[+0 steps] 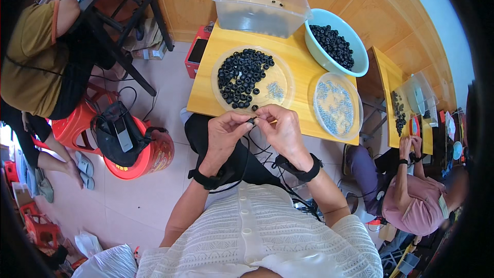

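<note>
My left hand [226, 138] pinches a small black part [251, 120] between thumb and fingers, just off the table's near edge. Against the same part, my right hand [284, 131] has its thumb and forefinger pressed together; anything tiny between them is hidden. Right beyond my hands lies a round clear tray [284, 67] on the yellow table [303, 119]. It holds a heap of black ring-shaped parts [242, 74] and a little pile of small shiny pieces [275, 90]. One black ring [254, 107] sits near the tray's close rim.
To the right is a second clear tray [358, 118] of shiny pieces. Behind stand a pale blue basin [315, 54] of black rings and a clear bin [257, 18]. A red bucket [159, 157] bears a black bag at left. Other people sit on both sides; cables hang below my hands.
</note>
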Available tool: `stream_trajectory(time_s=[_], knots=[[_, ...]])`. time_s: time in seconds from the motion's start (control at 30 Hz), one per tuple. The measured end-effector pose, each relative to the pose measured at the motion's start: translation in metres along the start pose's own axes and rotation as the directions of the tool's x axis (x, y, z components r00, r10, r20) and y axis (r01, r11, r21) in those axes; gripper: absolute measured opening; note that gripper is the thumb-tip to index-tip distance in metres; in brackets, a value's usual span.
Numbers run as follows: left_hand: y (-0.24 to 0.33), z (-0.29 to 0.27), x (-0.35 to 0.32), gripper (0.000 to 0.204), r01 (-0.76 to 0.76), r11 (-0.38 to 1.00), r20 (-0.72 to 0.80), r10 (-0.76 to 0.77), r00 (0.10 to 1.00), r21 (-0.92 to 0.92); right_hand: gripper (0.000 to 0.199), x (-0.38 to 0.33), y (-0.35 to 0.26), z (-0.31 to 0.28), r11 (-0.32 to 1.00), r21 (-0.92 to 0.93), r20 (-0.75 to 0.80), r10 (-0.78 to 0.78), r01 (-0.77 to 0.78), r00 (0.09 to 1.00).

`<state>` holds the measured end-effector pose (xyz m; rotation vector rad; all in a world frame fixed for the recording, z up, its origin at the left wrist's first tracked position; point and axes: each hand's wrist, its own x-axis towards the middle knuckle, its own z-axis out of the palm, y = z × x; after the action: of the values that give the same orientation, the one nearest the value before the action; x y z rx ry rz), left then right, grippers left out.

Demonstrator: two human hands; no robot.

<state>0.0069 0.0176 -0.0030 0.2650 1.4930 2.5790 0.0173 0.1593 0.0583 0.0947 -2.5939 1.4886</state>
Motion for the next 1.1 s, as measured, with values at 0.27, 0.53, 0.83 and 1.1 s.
stream_trajectory(time_s=[0.27,0.53,0.83,1.1], knots=[[-0.002,0.003,0.000,0.015,-0.014,0.998,-0.040,0.017,0.999,0.067,0.004,-0.003,0.000,0.006,0.986,-0.158,-0.037,-0.055,0.049,0.998],[-0.015,0.007,0.004,0.014,-0.072,0.993,-0.104,0.082,0.991,0.095,0.006,-0.002,0.001,0.013,0.968,-0.220,-0.091,-0.142,0.119,0.986],[-0.005,-0.001,0.010,0.014,0.100,0.990,0.023,-0.098,0.995,-0.095,0.002,0.002,0.010,-0.003,0.994,0.079,0.018,0.071,-0.072,0.997],[-0.006,-0.004,0.006,0.013,0.119,0.988,0.038,-0.116,0.993,-0.103,0.004,-0.002,-0.009,-0.005,0.988,-0.144,0.029,-0.054,0.057,0.998]])
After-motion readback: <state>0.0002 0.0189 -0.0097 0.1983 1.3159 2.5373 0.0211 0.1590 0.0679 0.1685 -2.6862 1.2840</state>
